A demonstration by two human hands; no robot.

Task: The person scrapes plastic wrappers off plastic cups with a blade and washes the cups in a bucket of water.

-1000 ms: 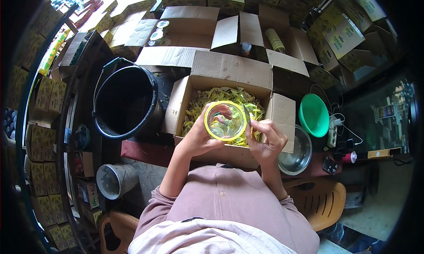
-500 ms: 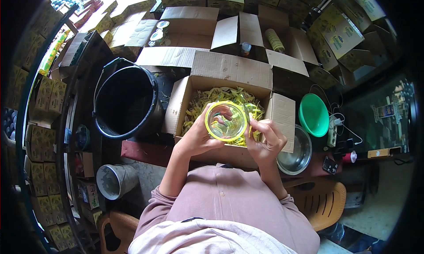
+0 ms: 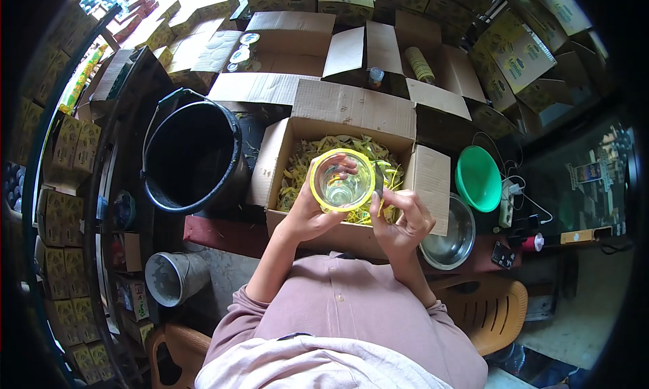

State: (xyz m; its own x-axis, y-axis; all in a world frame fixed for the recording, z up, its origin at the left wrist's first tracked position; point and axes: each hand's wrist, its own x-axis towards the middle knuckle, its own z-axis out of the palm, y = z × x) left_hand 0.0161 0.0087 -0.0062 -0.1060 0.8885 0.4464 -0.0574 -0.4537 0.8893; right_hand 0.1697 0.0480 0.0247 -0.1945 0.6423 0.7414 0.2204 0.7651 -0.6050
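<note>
My left hand [image 3: 307, 210] is wrapped round a clear plastic cup [image 3: 341, 198] with a yellow rim, its open mouth turned towards me. My right hand [image 3: 404, 220] is closed at the cup's right side, thumb and forefinger pinching a thin, dark, blade-like piece [image 3: 378, 174] that stands up against the rim. Its exact kind is hard to make out. Beneath both hands lies an open cardboard box [image 3: 355, 108], filled with curly yellow-green strips [image 3: 304, 155].
On the left stand a large black bucket [image 3: 233, 166] and a grey bucket [image 3: 203, 274]. A green bowl [image 3: 478, 178] and a metal basin [image 3: 463, 237] are on the right. Behind are open cartons [image 3: 287, 27], a stack of cups [image 3: 419, 64] and a small jar [image 3: 376, 76].
The cup and both hands have shifted slightly left. The cup has tilted a little, with its rim turned differently. Both hands keep their grip.
</note>
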